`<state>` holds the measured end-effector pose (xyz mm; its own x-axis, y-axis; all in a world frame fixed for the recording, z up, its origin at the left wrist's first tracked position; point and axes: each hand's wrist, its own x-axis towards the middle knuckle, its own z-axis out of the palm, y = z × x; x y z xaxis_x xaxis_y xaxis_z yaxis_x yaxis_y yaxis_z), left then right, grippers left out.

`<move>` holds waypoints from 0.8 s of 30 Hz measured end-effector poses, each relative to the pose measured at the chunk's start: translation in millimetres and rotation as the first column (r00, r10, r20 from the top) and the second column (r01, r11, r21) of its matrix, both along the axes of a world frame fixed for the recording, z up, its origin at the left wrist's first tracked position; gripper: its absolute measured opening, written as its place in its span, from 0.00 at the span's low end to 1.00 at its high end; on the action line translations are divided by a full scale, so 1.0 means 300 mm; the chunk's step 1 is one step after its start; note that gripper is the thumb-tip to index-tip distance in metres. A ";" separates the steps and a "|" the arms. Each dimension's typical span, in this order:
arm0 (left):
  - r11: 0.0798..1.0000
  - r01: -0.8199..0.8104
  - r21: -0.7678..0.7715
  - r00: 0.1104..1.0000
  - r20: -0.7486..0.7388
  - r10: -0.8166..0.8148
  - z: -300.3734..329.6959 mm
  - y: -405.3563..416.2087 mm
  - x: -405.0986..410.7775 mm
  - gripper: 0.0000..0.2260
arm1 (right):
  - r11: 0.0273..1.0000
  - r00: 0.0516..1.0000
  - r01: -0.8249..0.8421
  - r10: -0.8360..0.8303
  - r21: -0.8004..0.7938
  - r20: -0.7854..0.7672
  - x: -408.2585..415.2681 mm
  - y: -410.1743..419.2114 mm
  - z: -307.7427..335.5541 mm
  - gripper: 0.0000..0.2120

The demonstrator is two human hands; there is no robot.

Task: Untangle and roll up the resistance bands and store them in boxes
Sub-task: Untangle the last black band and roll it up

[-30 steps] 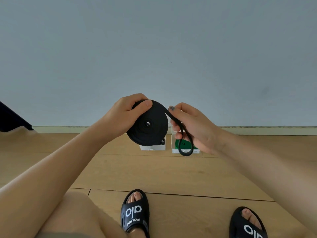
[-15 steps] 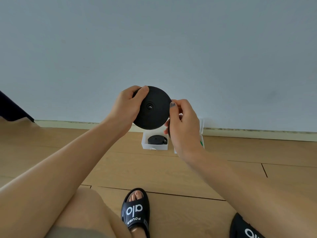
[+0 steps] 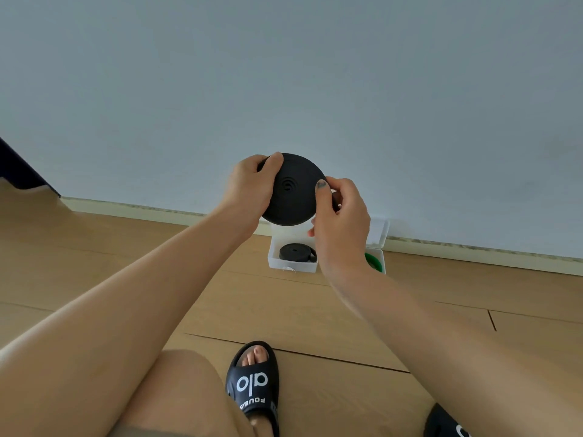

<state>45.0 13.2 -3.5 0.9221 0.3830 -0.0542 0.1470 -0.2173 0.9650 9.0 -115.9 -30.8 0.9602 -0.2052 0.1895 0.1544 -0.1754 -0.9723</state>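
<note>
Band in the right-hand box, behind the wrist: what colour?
Green. The band shows only as a sliver past the right wrist in the head view, inside the box.

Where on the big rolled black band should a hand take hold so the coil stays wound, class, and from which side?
Grip the rolled black band across its round rim, from opposite sides, as the left hand and right hand do now, thumbs on the flat face. It is a flat upright disc, so squeezing the edge inward probably keeps the layers tight.
</note>
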 end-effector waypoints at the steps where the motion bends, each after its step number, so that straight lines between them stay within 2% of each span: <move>1: 0.999 -0.016 -0.032 1.000 -0.019 0.016 -0.013 0.001 0.013 0.16 | 1.000 1.000 0.015 -0.015 0.022 -0.018 0.004 0.025 -0.008 0.05; 5: 0.986 -0.075 -0.152 0.994 -0.087 0.062 -0.086 -0.014 0.079 0.15 | 0.985 0.989 0.067 -0.043 0.161 -0.144 0.038 0.096 -0.053 0.15; 7: 0.976 -0.104 -0.194 0.988 -0.131 0.079 -0.130 -0.040 0.121 0.15 | 0.971 0.976 0.112 -0.068 0.210 -0.207 0.076 0.105 -0.106 0.17; 12: 0.923 -0.258 -0.286 0.938 -0.305 0.167 -0.336 -0.104 0.190 0.14 | 0.967 0.946 0.191 -0.136 0.167 -0.293 0.201 0.116 -0.265 0.17; 17: 0.874 -0.366 -0.319 0.863 -0.467 0.191 -0.622 -0.118 0.252 0.16 | 0.963 0.879 0.220 -0.127 0.154 -0.459 0.302 0.110 -0.570 0.11; 20: 0.920 -0.278 -0.276 0.836 -0.541 0.091 -0.775 -0.078 0.320 0.16 | 0.944 0.779 0.251 -0.065 0.215 -0.624 0.382 0.097 -0.748 0.10; 22: 0.965 -0.135 -0.224 0.831 -0.556 -0.012 -0.870 -0.045 0.336 0.21 | 0.946 0.708 0.247 -0.027 0.210 -0.706 0.446 0.092 -0.849 0.10; 24: 0.994 0.050 -0.093 0.845 -0.527 -0.092 -0.961 -0.012 0.326 0.26 | 0.960 0.662 0.223 -0.020 0.171 -0.749 0.505 0.097 -0.933 0.10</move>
<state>142.9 9.6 -291.7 0.7692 0.2936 -0.5675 0.6274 -0.1785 0.7580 160.6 -86.6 -310.8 0.7255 -0.2695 -0.6332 -0.6327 0.1010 -0.7678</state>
